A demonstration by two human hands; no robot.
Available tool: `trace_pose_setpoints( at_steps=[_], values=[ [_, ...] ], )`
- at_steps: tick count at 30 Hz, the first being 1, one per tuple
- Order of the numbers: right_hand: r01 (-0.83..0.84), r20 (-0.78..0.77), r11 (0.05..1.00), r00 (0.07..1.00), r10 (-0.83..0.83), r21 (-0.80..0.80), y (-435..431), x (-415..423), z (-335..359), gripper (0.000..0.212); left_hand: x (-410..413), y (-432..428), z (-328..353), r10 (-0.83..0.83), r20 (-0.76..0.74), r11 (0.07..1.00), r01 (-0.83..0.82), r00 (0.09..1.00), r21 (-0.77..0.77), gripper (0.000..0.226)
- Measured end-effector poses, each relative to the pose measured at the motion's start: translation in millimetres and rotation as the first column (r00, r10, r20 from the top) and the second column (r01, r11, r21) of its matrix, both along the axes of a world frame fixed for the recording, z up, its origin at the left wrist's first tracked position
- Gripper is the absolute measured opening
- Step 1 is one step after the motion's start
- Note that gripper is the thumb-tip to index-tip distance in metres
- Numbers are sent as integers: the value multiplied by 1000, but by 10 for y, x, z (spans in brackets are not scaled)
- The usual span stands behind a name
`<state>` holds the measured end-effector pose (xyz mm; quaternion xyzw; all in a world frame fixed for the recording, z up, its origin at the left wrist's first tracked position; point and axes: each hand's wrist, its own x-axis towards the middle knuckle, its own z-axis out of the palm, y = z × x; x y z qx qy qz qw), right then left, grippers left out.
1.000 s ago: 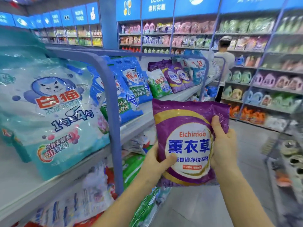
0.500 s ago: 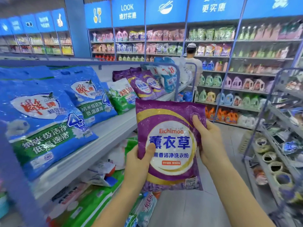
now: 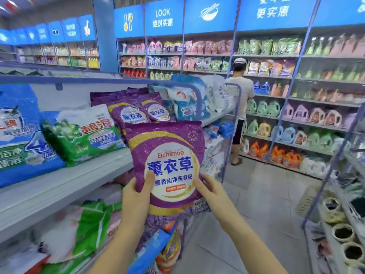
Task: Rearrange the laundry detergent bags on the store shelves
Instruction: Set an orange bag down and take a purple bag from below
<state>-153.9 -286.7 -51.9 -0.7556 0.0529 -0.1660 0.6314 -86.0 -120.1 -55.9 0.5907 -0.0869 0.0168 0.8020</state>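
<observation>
As I hold it in the aisle just in front of the shelf edge, the purple detergent bag shows a white oval label with a gold swirl, "Eichimoo" in red and blue characters. My left hand grips its lower left corner, thumb on the front. My right hand pinches the lower right edge. It stands upright, long axis vertical, top leaning slightly left, printed face towards me.

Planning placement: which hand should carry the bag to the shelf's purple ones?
Left, probably. The left hand grips the bag on the shelf side; the right hand holds its aisle-side corner.
</observation>
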Motion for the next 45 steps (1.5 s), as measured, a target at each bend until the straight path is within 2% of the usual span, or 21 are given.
trace_pose_setpoints(
  at_steps=[2,5,7,10,11,13,16,18,22,25,27,31,33,36,38,42,45],
  values=[
    [-21,43,1000,999,21,-9,-166,245,37,45,164,-184,32,27,2,999,-27,1000,-36,21],
    [7,123,1000,992,-4,-22,-385,617,57,48,450,-408,84,68,40,994,-65,997,-85,31],
    [9,179,1000,984,-9,-2,-538,870,43,37,670,-534,70,63,57,991,-56,996,-119,41],
    [-27,216,999,976,18,37,-786,1312,52,35,1042,-724,39,23,82,990,-11,996,-143,92],
    [-24,221,999,975,14,42,-873,1474,82,38,1187,-788,26,8,88,987,6,996,-160,99],
    [-10,230,1000,973,3,30,-1041,1819,186,46,1513,-912,54,-12,122,987,32,992,-159,91],
    [-18,238,1000,971,17,3,-1265,2349,381,63,1996,-1114,200,-3,211,995,24,978,-94,50],
    [-48,212,999,976,50,-16,-1393,2684,510,66,2298,-1241,314,21,229,995,1,973,-97,39],
    [-95,198,994,975,103,-49,-1630,3331,666,58,2767,-1439,497,66,218,997,-58,974,-45,43],
    [-169,202,983,963,180,-74,-1768,3782,732,38,3086,-1538,551,137,212,990,-142,968,12,16],
    [-210,211,975,952,220,-69,-1825,4052,761,30,3251,-1612,581,194,197,977,-208,961,50,9],
    [-285,212,956,932,294,-72,-1940,4520,716,17,3473,-1789,562,303,175,943,-321,937,84,10],
    [-325,197,942,922,335,-79,-2018,4680,651,18,3550,-1871,502,336,146,932,-351,931,91,13],
    [-388,154,915,902,402,-113,-2148,4829,439,32,3573,-2007,364,375,67,919,-380,925,101,28],
    [-436,131,888,881,455,-148,-2206,4866,278,45,3541,-2104,263,414,29,905,-415,910,97,27],
    [-509,221,844,815,536,-172,-2261,4877,168,49,3488,-2249,175,577,42,810,-578,816,99,34],
    [-538,272,828,782,561,-159,-2236,4875,171,63,3476,-2300,196,639,28,761,-637,769,119,43]
  ],
)
